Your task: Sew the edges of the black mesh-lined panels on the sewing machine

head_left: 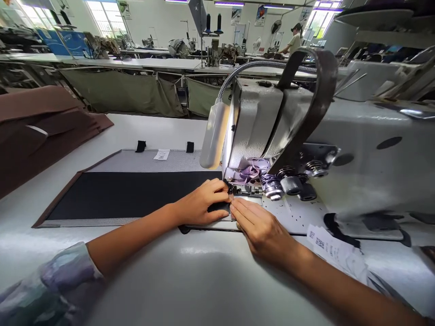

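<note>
A flat fabric panel [136, 194], black in the middle with grey mesh bands and a brown edge, lies on the white table and runs under the sewing machine [268, 117]. My left hand [204, 201] rests on the panel's right end, thumb and fingers apart, fingertips beside the presser foot [246, 190]. Just in front of the foot, my right hand [260, 224] has its fingers pressed together on the panel's edge, touching the left fingertips. What lies under the right fingertips is mostly hidden. Along the panel's far edge are two black tabs [190, 147] and a white label [162, 155].
Brown fabric [44, 122] is heaped at the left of the table. A lamp [214, 133] hangs beside the machine head. Printed paper labels [336, 251] and scissors [390, 290] lie at the right. Farther back are more sewing tables and a person [295, 40].
</note>
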`<state>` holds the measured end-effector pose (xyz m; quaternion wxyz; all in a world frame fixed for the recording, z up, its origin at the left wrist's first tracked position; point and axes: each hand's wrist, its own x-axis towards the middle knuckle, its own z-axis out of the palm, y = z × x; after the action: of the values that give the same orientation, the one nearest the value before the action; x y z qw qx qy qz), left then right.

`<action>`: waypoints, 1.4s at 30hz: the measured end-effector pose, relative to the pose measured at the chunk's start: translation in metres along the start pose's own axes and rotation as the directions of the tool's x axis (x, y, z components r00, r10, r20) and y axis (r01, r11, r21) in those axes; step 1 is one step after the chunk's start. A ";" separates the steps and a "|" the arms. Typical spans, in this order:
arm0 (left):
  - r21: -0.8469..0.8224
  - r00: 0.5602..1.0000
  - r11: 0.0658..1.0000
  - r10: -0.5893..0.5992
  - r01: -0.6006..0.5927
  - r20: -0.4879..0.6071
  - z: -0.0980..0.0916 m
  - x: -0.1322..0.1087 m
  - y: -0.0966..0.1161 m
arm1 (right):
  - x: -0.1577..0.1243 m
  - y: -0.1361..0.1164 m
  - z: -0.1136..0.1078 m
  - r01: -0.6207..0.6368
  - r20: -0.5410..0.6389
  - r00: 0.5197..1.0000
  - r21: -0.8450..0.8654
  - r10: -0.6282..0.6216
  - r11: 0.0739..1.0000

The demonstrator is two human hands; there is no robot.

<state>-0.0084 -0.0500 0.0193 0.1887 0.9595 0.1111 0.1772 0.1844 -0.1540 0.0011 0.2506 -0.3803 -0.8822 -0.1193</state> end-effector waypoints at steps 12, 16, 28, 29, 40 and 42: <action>-0.088 1.000 0.996 0.025 -0.026 -0.007 0.013 -0.005 0.020 | -0.011 -0.011 -0.019 -0.121 -0.070 0.990 0.012 0.121 0.993; -0.110 0.998 0.992 0.051 -0.055 -0.030 0.012 -0.005 0.021 | -0.020 -0.007 -0.015 -0.206 -0.071 0.976 0.010 0.206 0.979; -0.148 0.994 0.984 0.091 -0.100 -0.064 0.015 -0.010 0.019 | -0.018 -0.007 -0.006 -0.146 0.052 0.988 0.018 0.145 0.989; -0.154 0.994 0.983 0.087 -0.096 -0.066 0.014 -0.010 0.019 | -0.017 -0.007 -0.007 -0.147 0.064 0.987 0.011 0.146 0.989; -0.140 0.991 0.982 0.117 -0.126 -0.069 0.008 0.001 0.005 | -0.005 0.007 -0.007 -0.146 0.082 0.986 0.001 0.145 0.989; -0.145 0.990 0.981 0.123 -0.133 -0.076 0.006 0.003 0.001 | -0.004 0.010 -0.006 -0.153 0.095 0.984 0.005 0.151 0.988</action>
<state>-0.0027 -0.0522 0.0155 0.2444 0.9414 0.0418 0.2285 0.1964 -0.1517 0.0043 0.2194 -0.4501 -0.8622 -0.0764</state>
